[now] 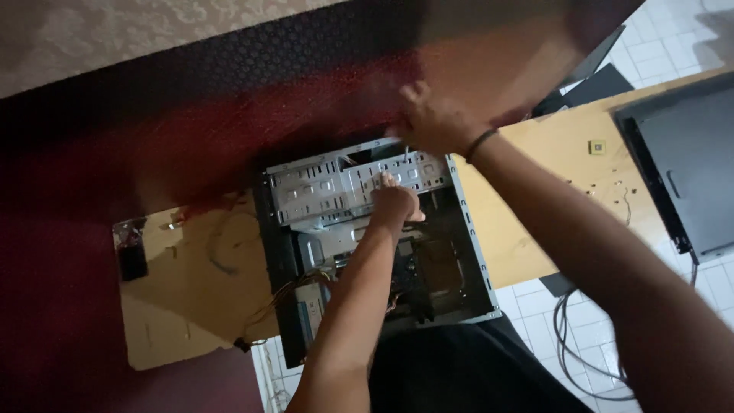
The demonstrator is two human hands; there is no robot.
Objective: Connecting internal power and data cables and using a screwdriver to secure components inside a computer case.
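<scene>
I'm reaching into the open case [375,229] lying on the desk [535,160], left hand [397,203] pressing down on the drive cage [352,183], fingers curled, though I can't tell whether they're gripping anything. My right hand [432,122] is clamping over the case's far top edge, fingers wrapped around the rim. I'm watching the loose wires [283,294] at the near corner: they could snag, and the sheet-metal edges might nick my knuckles.

One open computer case [367,229], two hands, one black panel [680,160].
</scene>
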